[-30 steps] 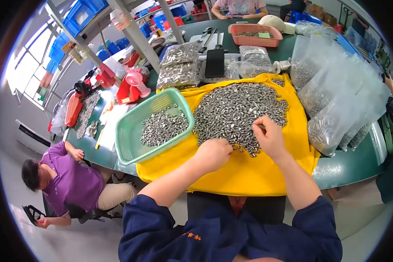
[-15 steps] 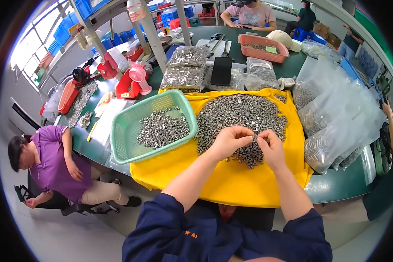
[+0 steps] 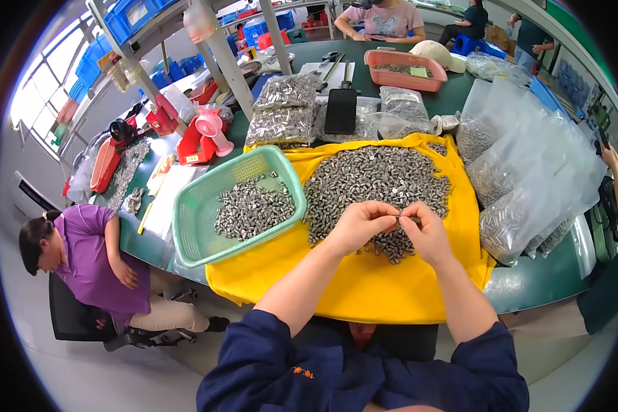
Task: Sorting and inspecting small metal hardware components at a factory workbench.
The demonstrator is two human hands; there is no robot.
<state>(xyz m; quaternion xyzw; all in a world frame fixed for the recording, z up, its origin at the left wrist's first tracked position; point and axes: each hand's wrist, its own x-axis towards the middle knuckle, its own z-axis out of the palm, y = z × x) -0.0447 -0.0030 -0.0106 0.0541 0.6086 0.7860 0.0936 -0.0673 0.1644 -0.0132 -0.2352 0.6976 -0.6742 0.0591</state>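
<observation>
Over the near part of a heap of small, shiny metal parts [image 3: 371, 172], my left hand [image 3: 364, 225] and my right hand [image 3: 426, 233] meet at the fingertips. Thumb and forefinger of each are pinched together on one small metal part, mostly covered by the fingers. The heap lies on a yellow cloth [image 3: 350, 288] spread over the table. To its left, a green plastic basket [image 3: 185, 237] stands on the cloth's edge, with a looser pile of similar metal parts [image 3: 254, 209] inside.
Clear bags of metal parts [image 3: 505, 226] crowd the right side. More filled bags [image 3: 281, 113], a black phone [image 3: 341, 110] and a pink tray [image 3: 405, 75] line the back. A pink fan [image 3: 213, 130] stands behind the basket. A person in purple [image 3: 99, 261] sits at left.
My view has shifted slightly. Both hands stay pinched together over the heap, fingertips a little closer. The person in purple has lowered the hand that held a black object.
</observation>
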